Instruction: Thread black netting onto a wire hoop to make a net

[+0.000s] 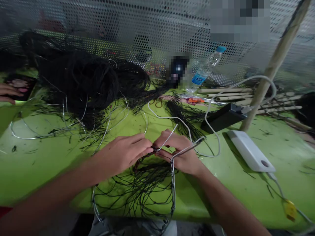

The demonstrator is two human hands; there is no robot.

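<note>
Near the front of the green table, my left hand (125, 152) pinches a dark strand of a black knotted net (145, 183). Fingertip to fingertip with it, my right hand (178, 150) is closed on the same dark bundle, and a thin pale wire (168, 137) sticks up beside its thumb. A silvery wire frame (173, 183) runs along the net's right side, dark cord wrapped round it, and passes by my right hand. The net hangs below both hands toward the table's front edge. The exact knot between my fingertips is too small to make out.
Heaps of black cord (81, 75) and loose wire loops lie at back left. Behind stand a water bottle (200, 73) and a perforated metal panel (147, 19). A black box (223, 117), a white power bank (251, 150), a wooden pole (275, 62) and another person's hand (7, 93) are also there.
</note>
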